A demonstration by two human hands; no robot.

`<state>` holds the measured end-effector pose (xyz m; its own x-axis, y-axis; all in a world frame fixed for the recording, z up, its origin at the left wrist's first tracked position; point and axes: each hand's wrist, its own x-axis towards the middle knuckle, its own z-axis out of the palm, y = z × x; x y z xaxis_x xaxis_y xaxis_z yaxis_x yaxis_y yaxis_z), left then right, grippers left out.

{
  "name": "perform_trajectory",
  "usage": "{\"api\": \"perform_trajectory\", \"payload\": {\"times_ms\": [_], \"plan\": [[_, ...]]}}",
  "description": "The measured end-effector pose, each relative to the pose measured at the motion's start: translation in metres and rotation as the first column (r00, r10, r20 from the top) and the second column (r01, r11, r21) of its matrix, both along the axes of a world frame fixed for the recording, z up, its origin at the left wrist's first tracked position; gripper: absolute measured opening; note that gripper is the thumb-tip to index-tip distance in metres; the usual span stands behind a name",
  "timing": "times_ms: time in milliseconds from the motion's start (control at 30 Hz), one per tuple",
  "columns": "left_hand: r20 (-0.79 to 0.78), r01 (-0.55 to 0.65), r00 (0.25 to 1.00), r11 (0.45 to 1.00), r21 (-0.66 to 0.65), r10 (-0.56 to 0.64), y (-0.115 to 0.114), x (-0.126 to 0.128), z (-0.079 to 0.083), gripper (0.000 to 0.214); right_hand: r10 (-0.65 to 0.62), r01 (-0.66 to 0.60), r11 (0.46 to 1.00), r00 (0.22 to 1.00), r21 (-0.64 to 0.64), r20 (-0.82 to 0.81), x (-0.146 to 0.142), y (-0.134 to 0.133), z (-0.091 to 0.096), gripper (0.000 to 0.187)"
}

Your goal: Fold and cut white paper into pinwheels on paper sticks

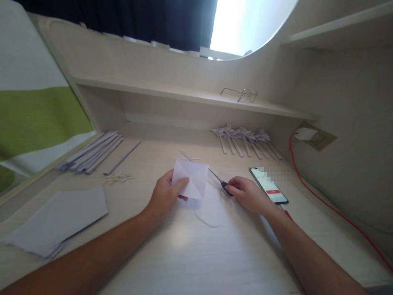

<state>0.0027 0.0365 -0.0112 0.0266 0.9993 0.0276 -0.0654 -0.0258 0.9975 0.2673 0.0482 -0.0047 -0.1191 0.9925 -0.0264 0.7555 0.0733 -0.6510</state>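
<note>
My left hand (167, 189) pinches a square white sheet of paper (196, 180) with faint diagonal creases, thumb on top and fingers beneath. To its right, my right hand (245, 192) is closed on the dark handle of a pair of scissors (225, 187). The blade points up and left to the paper's right edge; whether it touches the paper I cannot tell. A thin dark strip (184, 155) and a small pale piece lie just beyond the paper. Below the paper a thin string (204, 221) curves across the desk.
Rolled paper sticks (92, 153) and one separate stick (123, 157) lie at the left, near small pale bits (118, 177) and stacked white paper (67, 217). Several paper pinwheels (245, 139) lie back right. A phone (268, 184), red cable (331, 209) and shelf glasses (245, 95) are around.
</note>
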Motion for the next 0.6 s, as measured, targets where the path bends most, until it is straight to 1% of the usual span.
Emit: {"api": "perform_trajectory", "payload": {"times_ms": [133, 200, 267, 300, 333, 400, 467, 500, 533, 600], "plan": [[-0.017, -0.004, 1.000, 0.999, 0.053, 0.005, -0.004, -0.001, -0.001, 0.024, -0.018, -0.001, 0.996, 0.976, -0.084, -0.219, -0.007, 0.002, -0.001, 0.038], [-0.024, -0.020, 0.999, 0.998, 0.056, 0.022, -0.004, -0.001, 0.000, 0.025, -0.042, -0.003, 0.993, 0.926, -0.120, -0.374, -0.014, -0.001, 0.000, 0.046], [0.002, -0.036, 0.999, 0.998, 0.061, 0.036, -0.004, -0.003, 0.001, 0.027, -0.102, -0.005, 0.984, 0.806, -0.179, -0.583, -0.021, -0.005, 0.001, 0.053], [0.024, -0.038, 0.999, 0.997, 0.063, 0.036, -0.004, -0.004, 0.002, 0.028, -0.132, -0.008, 0.978, 0.743, -0.207, -0.656, -0.024, -0.007, 0.001, 0.054], [0.048, -0.035, 0.998, 0.997, 0.062, 0.032, -0.005, -0.005, 0.002, 0.030, -0.156, -0.020, 0.972, 0.689, -0.234, -0.708, -0.027, -0.009, 0.000, 0.052], [0.095, -0.011, 0.995, 0.999, 0.038, 0.007, -0.006, -0.007, 0.002, 0.033, -0.168, -0.075, 0.959, 0.631, -0.275, -0.757, -0.032, -0.013, -0.001, 0.045], [0.133, 0.015, 0.991, 1.000, -0.008, -0.014, -0.008, -0.008, 0.003, 0.033, -0.152, -0.147, 0.943, 0.611, -0.300, -0.777, -0.034, -0.016, -0.002, 0.040], [0.143, 0.022, 0.990, 0.999, -0.032, -0.017, -0.009, -0.009, 0.003, 0.032, -0.135, -0.178, 0.936, 0.616, -0.304, -0.776, -0.033, -0.017, -0.002, 0.040], [0.148, 0.026, 0.989, 0.998, -0.053, -0.018, -0.010, -0.010, 0.005, 0.031, -0.114, -0.196, 0.933, 0.634, -0.301, -0.765, -0.033, -0.018, -0.001, 0.040], [0.141, 0.022, 0.990, 0.997, -0.080, -0.011, -0.010, -0.012, 0.008, 0.030, -0.064, -0.206, 0.935, 0.704, -0.290, -0.707, -0.030, -0.019, 0.003, 0.040]]}}
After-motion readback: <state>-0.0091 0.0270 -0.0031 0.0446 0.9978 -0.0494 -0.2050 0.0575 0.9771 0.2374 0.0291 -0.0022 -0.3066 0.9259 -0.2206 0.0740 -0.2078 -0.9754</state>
